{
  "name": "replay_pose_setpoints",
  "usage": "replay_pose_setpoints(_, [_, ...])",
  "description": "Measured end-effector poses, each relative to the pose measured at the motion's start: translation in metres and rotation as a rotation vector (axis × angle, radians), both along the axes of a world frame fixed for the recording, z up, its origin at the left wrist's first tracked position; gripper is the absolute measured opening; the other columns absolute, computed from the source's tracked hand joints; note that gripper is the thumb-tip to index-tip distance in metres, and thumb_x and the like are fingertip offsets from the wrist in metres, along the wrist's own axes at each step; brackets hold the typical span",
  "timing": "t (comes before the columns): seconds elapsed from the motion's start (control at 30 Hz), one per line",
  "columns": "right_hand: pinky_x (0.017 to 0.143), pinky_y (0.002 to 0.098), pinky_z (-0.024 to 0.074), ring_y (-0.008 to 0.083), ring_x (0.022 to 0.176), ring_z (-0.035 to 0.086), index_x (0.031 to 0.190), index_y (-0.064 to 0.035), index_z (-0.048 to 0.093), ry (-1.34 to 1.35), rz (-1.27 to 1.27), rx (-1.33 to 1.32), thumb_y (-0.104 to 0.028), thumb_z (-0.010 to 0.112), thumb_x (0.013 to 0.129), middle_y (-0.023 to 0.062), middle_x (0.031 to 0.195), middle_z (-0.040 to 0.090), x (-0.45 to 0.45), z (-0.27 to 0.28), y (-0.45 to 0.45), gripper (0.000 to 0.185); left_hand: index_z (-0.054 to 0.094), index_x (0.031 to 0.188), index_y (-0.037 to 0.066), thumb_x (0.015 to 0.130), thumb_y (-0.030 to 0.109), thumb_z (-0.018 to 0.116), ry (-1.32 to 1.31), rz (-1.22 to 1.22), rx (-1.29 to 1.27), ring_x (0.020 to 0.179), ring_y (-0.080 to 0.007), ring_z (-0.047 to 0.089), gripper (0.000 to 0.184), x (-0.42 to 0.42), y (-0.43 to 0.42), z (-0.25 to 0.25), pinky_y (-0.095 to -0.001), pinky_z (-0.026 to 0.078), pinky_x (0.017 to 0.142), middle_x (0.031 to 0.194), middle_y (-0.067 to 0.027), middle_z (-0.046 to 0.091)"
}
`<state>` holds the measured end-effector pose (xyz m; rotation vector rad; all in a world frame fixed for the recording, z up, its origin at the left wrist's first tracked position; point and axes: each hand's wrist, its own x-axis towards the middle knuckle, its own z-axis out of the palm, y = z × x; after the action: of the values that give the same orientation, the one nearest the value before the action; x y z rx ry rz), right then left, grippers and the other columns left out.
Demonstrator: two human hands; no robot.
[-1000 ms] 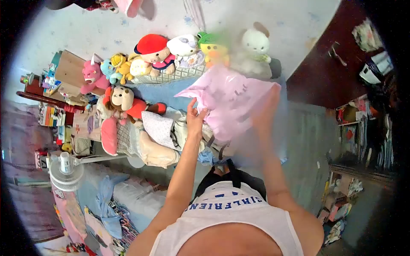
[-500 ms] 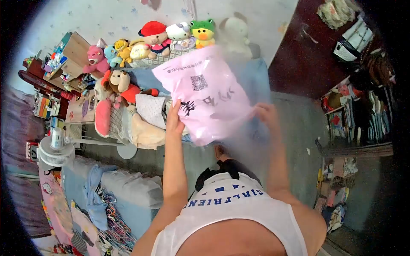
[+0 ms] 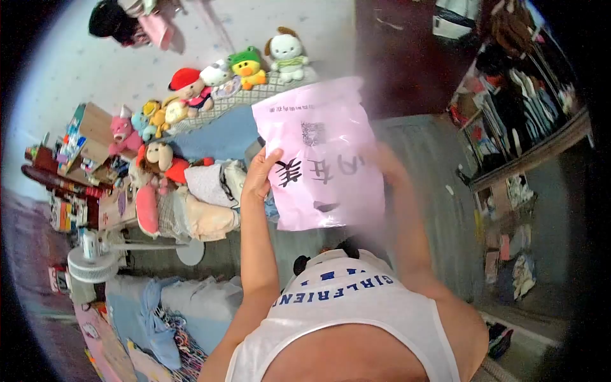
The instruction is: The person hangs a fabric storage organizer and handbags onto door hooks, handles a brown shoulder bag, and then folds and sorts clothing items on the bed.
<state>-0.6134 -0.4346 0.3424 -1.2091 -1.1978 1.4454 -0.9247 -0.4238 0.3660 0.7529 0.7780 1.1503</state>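
Note:
A pink plastic mailer bag point(image 3: 331, 153) with a square code and dark printed characters is held up in front of me. My left hand point(image 3: 258, 175) is closed on its left edge, with the thumb on the printed face and the other fingers mostly behind. At the right edge of the bag is my right hand point(image 3: 388, 167), smeared by motion and closed around that side. A small dark patch point(image 3: 326, 207), perhaps a hole or a mark, shows near the bag's lower edge. Whatever may be inside the bag is hidden.
Behind the bag, a bed point(image 3: 219, 134) carries a row of plush toys and some folded cloths. A white fan point(image 3: 93, 262) stands at the left, near another blue-covered bed point(image 3: 203, 305). Hanging clothes point(image 3: 522, 95) fill an open wardrobe on the right.
My view has turned to the right, so the room has shifted left. The bag, puffed and tilted before, now looks flatter and straighter. Both hands have stayed at its side edges.

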Motion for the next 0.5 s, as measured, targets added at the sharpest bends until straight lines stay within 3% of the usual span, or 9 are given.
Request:
replay_pose_setpoints(0.07, [0.062, 0.0275, 0.0509, 0.011, 0.069, 0.062, 0.098, -0.0009, 0.065, -0.01, -0.126, -0.045, -0.025, 0.068, 0.083, 0.0017, 0.086, 0.066, 0.026, 0.006, -0.007, 0.028, 0.056, 0.119, 0.004, 0.084, 0.012, 0.066, 0.09, -0.044, -0.072, 0.091, -0.0149, 0.063, 0.037, 0.017, 0.011, -0.001, -0.0299, 0.052, 0.079, 0.107, -0.0052, 0.064])
replay_pose_setpoints(0.2, [0.06, 0.025, 0.0493, 0.0089, 0.068, 0.061, 0.1, -0.0031, 0.065, 0.086, -0.338, 0.016, -0.022, 0.066, 0.085, 0.0014, 0.087, 0.066, 0.1, 0.014, -0.028, 0.024, 0.063, 0.106, 0.003, 0.085, 0.005, 0.063, 0.164, -0.096, 0.059, 0.086, -0.0134, 0.063, 0.021, 0.081, 0.034, 0.006, -0.0269, 0.051, 0.074, 0.098, -0.0055, 0.067])
replay_pose_setpoints(0.43, [0.066, 0.0248, 0.0488, 0.0098, 0.073, 0.06, 0.103, -0.0038, 0.064, 0.043, -0.554, 0.097, -0.014, 0.06, 0.086, 0.0013, 0.086, 0.065, 0.253, 0.031, -0.066, 0.02, 0.066, 0.099, 0.005, 0.081, -0.002, 0.058, 0.181, -0.285, 0.157, 0.079, -0.0115, 0.063, 0.021, 0.227, 0.086, -0.026, -0.0247, 0.05, 0.069, 0.097, -0.0051, 0.067])
replay_pose_setpoints(0.5, [0.067, 0.0248, 0.0487, 0.0106, 0.075, 0.06, 0.104, -0.0036, 0.063, 0.049, -0.587, 0.105, -0.011, 0.056, 0.087, 0.0024, 0.086, 0.065, 0.29, 0.019, -0.073, 0.02, 0.066, 0.099, 0.006, 0.081, -0.003, 0.057, 0.139, -0.228, 0.106, 0.08, -0.012, 0.063, 0.022, 0.286, 0.072, 0.004, -0.0258, 0.051, 0.069, 0.099, -0.0053, 0.067])
